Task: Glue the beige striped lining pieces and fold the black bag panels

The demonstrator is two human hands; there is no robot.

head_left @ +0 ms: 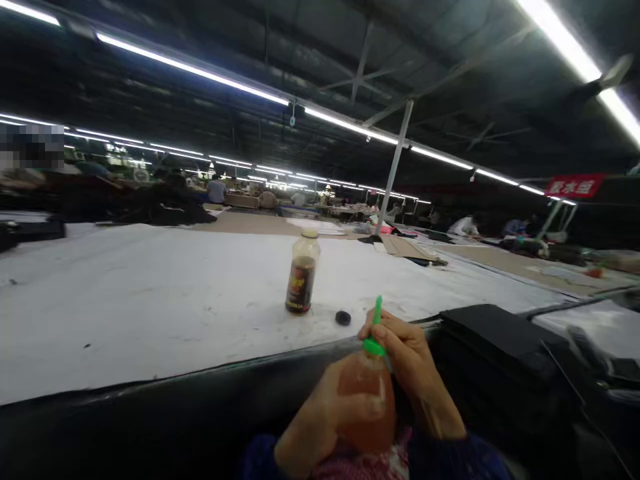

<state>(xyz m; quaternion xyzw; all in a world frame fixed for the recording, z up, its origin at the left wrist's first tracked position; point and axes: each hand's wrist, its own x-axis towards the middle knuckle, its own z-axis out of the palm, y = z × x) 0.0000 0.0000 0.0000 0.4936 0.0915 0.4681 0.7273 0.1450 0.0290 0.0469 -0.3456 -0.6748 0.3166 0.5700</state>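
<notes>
At the lower centre of the frame, a clear bottle of orange-brown liquid is gripped by the left hand, its fingers curled around the body and its thumb laid across the front. The green cap on the bottle's neck is pinched by the right hand, whose thumb and fingers are closed about the base of the upright green spout. Both forearms are covered by dark blue sleeves, and a patch of red and white patterned cloth is partly hidden beneath the bottle.

Just beyond the hands, a small black cap is seen lying on the white table covering. To its left, near the middle of the frame, a labelled bottle is stood upright, its lower part filled with something dark. The near edge of the table is bordered by a black strip, and black material is piled at the right.

Farther back, flat brown sheets are laid near a pale pole. A red sign is hung at the right, and other people are seen, blurred, in the distance under strip lights.
</notes>
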